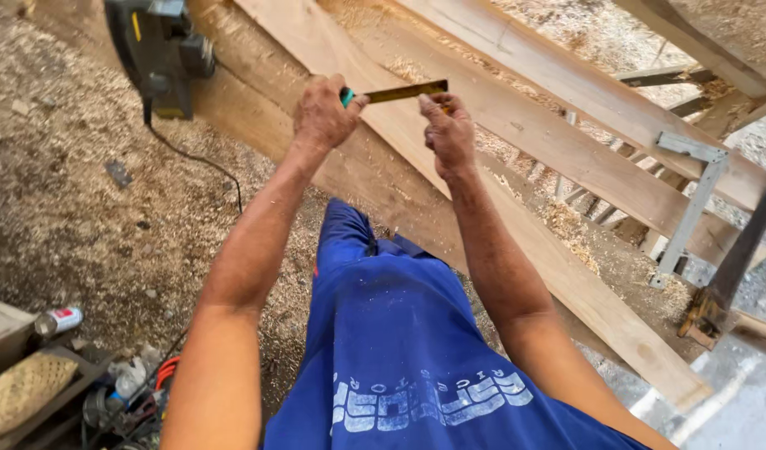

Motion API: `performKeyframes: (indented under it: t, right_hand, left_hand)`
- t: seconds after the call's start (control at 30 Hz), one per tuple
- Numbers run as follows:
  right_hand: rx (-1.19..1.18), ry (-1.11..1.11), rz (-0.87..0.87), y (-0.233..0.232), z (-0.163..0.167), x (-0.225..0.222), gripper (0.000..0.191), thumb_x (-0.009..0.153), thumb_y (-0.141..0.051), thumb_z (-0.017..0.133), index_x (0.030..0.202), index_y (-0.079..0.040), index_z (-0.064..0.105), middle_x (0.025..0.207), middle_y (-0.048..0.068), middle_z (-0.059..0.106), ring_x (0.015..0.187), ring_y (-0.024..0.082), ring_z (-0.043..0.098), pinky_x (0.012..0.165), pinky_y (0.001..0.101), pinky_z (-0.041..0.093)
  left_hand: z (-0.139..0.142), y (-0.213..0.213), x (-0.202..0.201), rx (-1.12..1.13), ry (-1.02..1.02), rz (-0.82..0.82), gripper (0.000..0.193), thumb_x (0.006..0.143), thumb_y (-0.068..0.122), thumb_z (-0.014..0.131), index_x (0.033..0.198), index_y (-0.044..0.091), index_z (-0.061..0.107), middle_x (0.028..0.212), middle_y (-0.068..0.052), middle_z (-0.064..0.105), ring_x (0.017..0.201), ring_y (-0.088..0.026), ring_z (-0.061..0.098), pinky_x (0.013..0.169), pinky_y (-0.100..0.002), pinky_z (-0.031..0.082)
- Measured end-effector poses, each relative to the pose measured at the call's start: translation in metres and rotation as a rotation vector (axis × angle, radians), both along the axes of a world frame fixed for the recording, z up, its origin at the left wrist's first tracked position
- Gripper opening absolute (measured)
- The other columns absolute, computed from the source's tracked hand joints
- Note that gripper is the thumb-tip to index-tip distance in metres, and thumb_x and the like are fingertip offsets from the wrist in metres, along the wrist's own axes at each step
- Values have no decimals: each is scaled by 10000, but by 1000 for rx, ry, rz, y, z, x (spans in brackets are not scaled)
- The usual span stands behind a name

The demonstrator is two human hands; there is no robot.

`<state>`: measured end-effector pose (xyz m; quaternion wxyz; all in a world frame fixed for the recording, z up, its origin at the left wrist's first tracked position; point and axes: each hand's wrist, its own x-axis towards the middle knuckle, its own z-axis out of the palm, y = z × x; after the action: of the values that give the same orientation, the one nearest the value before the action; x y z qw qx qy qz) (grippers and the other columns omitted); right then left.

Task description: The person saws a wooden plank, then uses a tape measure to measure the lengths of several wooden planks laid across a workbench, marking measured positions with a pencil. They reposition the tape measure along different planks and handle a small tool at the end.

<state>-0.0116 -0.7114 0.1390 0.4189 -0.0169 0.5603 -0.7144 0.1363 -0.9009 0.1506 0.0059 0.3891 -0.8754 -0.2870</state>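
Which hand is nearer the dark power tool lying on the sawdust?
Left. The left hand is just right of the dark power tool; the right hand is farther right.

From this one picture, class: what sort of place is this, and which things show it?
Probably a woodworking yard: long planks, sawdust covering the ground, and a power planer. The hands hold a tape measure.

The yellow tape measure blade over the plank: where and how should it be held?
Judging by its pose, pinch the thin flat blade from above and below. The left hand holds the green-cased end; the right hand sits under the free end, over the plank.
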Motion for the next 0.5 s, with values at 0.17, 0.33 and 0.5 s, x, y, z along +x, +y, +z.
performKeyframes:
  t: [0.17,0.33,0.5]
  right_hand:
    - [118,-5,94,-53,-20,-4,194,941,-203,771,1006,-87,631,828,-16,600,488,23,391,416,209,320]
    - [192,23,-47,-139,-39,-45,188,942,-215,758,1005,-78,645,829,-11,612,480,30,421,411,220,340]
    - [215,107,-186,-254,-54,-120,220,951,-235,743,1013,-55,633,834,23,608,476,31,427,373,206,344]
  left_hand:
    - [-6,-98,-41,-98,25,-93,448,947,469,775,983,38,657,976,-184,631,951,-369,616,749,-506,521]
    - [-24,-216,-111,-197,160,-236,379,929,415,818,1021,67,698,1093,-191,666,1081,-425,593,881,-565,484]
    - [-41,-329,-194,-256,169,-291,533,883,396,823,1237,36,653,1142,-221,629,1096,-433,571,877,-577,462]
